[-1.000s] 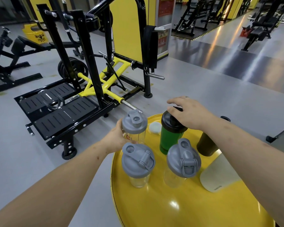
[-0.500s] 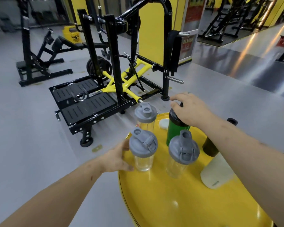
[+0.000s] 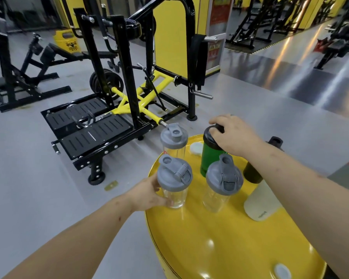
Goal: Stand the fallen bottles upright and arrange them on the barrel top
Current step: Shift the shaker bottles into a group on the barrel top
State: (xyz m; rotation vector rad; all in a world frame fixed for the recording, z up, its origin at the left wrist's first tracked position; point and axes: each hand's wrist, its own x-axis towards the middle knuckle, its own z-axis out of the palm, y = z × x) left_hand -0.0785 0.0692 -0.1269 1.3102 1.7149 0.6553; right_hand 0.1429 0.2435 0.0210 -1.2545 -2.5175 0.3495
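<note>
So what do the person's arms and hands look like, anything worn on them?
Both are bare. The left hand and right hand carry no gloves, rings or watch, and no sleeves show on either forearm. A few small marks dot both forearms.

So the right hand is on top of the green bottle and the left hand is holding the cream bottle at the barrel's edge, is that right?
Not quite. The head view shows the left hand holding a clear shaker bottle with a grey lid at the barrel's edge, not the cream bottle, which nobody is touching. The right hand is indeed on top of the green bottle.
</note>
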